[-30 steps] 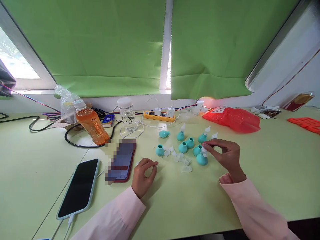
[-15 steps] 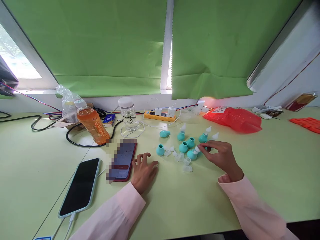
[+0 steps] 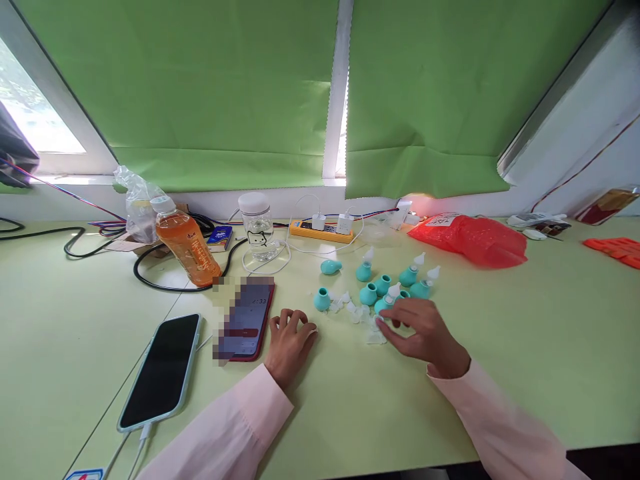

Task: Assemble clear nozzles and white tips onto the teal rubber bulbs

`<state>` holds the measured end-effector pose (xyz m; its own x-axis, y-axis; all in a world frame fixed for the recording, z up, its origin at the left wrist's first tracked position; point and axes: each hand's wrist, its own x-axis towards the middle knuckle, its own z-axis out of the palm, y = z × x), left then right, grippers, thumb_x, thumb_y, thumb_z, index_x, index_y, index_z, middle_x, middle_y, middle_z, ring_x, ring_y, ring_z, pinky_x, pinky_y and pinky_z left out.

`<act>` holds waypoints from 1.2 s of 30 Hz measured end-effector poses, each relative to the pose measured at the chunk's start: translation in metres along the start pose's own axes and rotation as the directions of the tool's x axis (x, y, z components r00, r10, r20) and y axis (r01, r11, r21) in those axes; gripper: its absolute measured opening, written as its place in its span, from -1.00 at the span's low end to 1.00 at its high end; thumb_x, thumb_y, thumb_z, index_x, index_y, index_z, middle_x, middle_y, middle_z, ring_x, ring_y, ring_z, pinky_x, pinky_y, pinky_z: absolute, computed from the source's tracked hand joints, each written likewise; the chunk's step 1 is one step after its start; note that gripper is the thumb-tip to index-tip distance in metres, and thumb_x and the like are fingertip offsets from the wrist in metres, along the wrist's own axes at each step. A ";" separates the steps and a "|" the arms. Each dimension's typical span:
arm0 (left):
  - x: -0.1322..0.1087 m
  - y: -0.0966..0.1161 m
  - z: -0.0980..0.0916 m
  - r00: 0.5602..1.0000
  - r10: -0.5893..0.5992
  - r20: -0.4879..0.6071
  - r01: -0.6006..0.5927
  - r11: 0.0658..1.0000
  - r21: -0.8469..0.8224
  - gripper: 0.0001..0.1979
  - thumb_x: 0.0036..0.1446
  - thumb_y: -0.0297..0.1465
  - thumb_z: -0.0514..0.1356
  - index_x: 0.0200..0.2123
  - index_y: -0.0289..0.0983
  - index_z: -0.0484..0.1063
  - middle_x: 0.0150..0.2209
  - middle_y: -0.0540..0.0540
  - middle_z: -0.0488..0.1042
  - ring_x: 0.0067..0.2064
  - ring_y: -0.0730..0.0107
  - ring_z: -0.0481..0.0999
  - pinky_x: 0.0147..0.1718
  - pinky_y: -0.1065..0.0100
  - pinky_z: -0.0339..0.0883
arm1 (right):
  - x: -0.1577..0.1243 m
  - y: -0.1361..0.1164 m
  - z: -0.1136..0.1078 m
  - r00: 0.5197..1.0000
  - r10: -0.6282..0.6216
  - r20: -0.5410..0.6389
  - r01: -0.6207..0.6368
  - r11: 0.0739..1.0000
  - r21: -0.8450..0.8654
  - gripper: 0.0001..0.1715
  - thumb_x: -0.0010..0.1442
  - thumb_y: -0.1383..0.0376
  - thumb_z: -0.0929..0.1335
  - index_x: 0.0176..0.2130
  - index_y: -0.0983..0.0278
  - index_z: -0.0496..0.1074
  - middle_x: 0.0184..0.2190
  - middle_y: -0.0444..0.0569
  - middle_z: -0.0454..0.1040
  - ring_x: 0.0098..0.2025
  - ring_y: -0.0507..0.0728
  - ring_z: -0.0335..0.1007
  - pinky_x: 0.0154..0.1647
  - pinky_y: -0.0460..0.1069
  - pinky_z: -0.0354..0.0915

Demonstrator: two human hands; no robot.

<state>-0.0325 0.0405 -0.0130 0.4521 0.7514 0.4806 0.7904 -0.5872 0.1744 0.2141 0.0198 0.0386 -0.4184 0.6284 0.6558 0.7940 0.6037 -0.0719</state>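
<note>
My right hand [image 3: 417, 333] is over the near edge of a group of teal rubber squeeze bulbs. Its thumb and fingertips are pinched on a small translucent plastic piece [image 3: 379, 321], mostly covered by the fingers. Just behind them stands a teal bulb [image 3: 383, 304] with a clear pointed nozzle [image 3: 395, 291] in its neck. Several other bulbs carry nozzles, such as one bulb [image 3: 364, 271]; others have open necks, like the bulb [image 3: 322, 300] on the left. Loose translucent pieces [image 3: 356, 312] lie between. My left hand [image 3: 291, 343] rests on the table, fingers bent and apart, holding nothing.
Beside my left hand lies a red-edged phone [image 3: 250, 320], with a charging phone [image 3: 160, 373] farther left. An orange drink bottle [image 3: 187, 243], a clear jar [image 3: 257, 230], a power strip [image 3: 323, 231] and a red plastic bag [image 3: 470, 240] line the back, among cables.
My right hand has left the nozzle on the near bulb, which now stands in its neck. It has moved left and nearer, onto a loose translucent piece. The left hand has barely moved.
</note>
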 end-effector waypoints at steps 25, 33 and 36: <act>-0.002 0.015 -0.006 0.990 -0.133 0.053 0.143 0.882 -0.448 -0.84 0.05 -0.39 0.04 -0.42 -0.29 0.40 -0.53 -0.06 0.40 -0.40 0.37 0.26 -0.43 0.34 0.23 | -0.001 -0.045 0.030 0.889 0.171 0.425 -0.418 0.682 0.600 -0.86 -0.05 0.25 0.30 -0.42 0.26 0.32 -0.50 -0.12 0.26 -0.53 -0.04 0.18 -0.55 -0.12 0.19; -0.003 0.020 -0.008 0.956 -0.294 0.008 0.227 0.721 -0.654 -0.87 0.00 -0.38 0.10 -0.44 -0.30 0.41 -0.54 -0.04 0.41 -0.47 0.45 0.26 -0.47 0.39 0.22 | -0.004 -0.061 0.052 0.577 0.332 0.746 -0.705 -0.259 0.660 -0.67 -0.05 0.15 0.34 -0.31 0.31 0.30 -0.49 -0.10 0.35 -0.56 -0.01 0.31 -0.60 -0.09 0.30; -0.003 0.023 -0.010 0.960 -0.278 -0.041 0.171 0.692 -0.701 -0.88 -0.01 -0.39 0.11 -0.45 -0.30 0.41 -0.55 -0.05 0.40 -0.47 0.46 0.26 -0.47 0.39 0.23 | -0.006 -0.063 0.054 0.550 0.318 0.772 -0.652 -0.415 0.635 -0.64 -0.06 0.20 0.36 -0.25 0.30 0.27 -0.46 -0.09 0.38 -0.51 -0.01 0.34 -0.52 -0.08 0.31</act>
<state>-0.0195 0.0216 -0.0018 0.1971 0.8721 0.4479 0.3348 -0.4893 0.8053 0.1430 0.0048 -0.0012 -0.3181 0.9165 -0.2425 -0.3369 -0.3483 -0.8747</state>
